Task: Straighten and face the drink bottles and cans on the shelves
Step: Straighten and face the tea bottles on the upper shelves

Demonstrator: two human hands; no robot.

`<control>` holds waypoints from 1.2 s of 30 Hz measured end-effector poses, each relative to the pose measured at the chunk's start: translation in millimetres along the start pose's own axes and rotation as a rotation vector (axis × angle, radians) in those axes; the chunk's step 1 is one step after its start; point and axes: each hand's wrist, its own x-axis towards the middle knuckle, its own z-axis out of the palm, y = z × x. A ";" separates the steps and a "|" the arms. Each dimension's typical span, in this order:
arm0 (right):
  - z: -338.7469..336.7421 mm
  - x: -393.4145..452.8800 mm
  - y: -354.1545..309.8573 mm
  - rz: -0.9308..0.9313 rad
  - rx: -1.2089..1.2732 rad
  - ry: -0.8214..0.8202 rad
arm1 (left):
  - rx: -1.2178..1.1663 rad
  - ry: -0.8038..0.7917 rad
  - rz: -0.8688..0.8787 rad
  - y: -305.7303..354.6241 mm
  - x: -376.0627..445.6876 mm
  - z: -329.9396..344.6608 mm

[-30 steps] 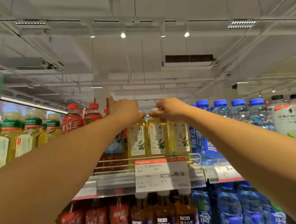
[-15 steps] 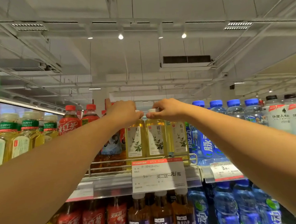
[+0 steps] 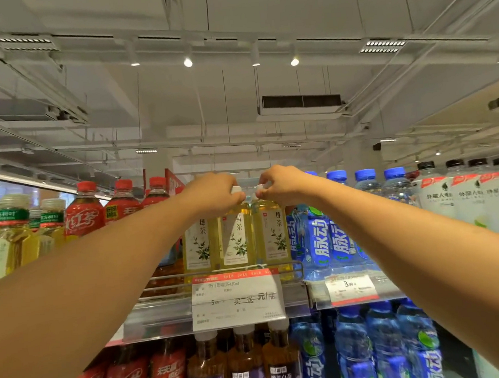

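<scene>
Centre of frame, top shelf: three yellow tea bottles upright, side by side. Left hand grips the middle bottle's white cap; right hand pinches the right bottle's cap. Blue bottles stand just right.

The top shelf carries red-capped tea bottles toward its left end, yellow tea bottles mid-front edge, blue water bottles rightward.
</scene>
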 end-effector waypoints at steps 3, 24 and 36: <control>2.4 -1.3 -2.3 0.002 0.025 0.050 | -0.026 0.004 -0.019 2.3 -0.9 -3.1; 60.1 -50.2 16.8 0.010 -0.039 0.439 | -0.045 0.477 -0.187 -22.0 -93.0 7.2; 71.1 -80.6 11.4 0.122 -0.151 0.470 | -0.179 0.126 -0.388 -33.4 -124.3 41.5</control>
